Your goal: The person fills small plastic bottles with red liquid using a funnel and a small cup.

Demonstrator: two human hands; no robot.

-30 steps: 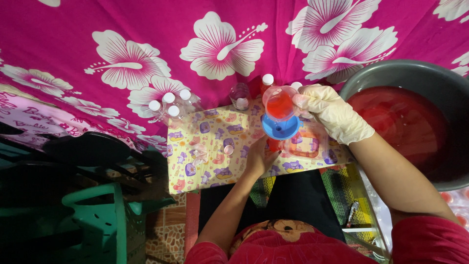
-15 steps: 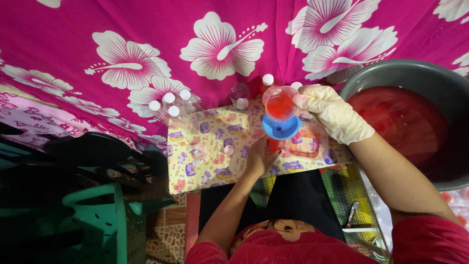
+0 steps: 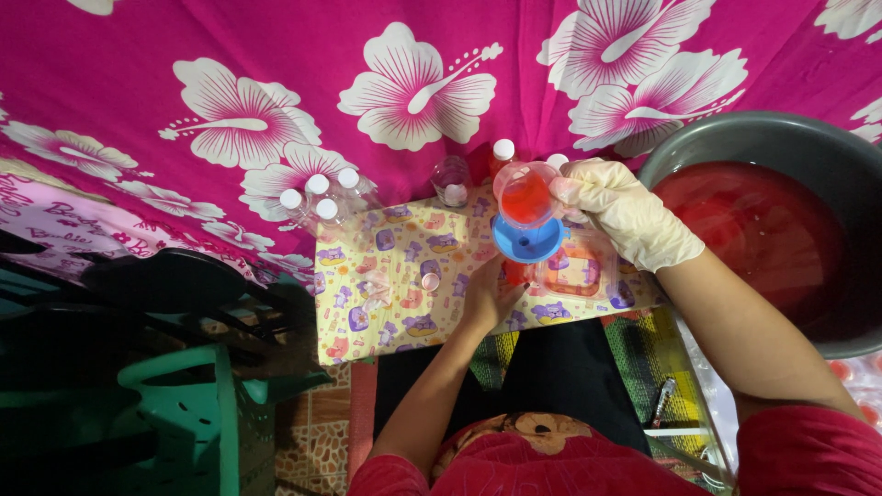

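Just one camera here, worn on the person's head and pointing steeply down over their own chest and lap. It sits pretty close to the patterned desk (image 3: 404, 276), with both forearms running up from the bottom edge. The grey basin (image 3: 763, 138) is cut off at right, pink flowered cloth (image 3: 276, 92) fills the top.

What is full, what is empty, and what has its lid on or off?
Clear cup: tilted in the gloved right hand, holds red liquid.
Blue funnel: upright under the cup.
Left hand: bare, at the base under the funnel.
Grey basin: holds red liquid.
White-capped bottles: capped, look empty.
Open clear bottle: uncapped, looks empty.
Pink cap: loose on the mat.
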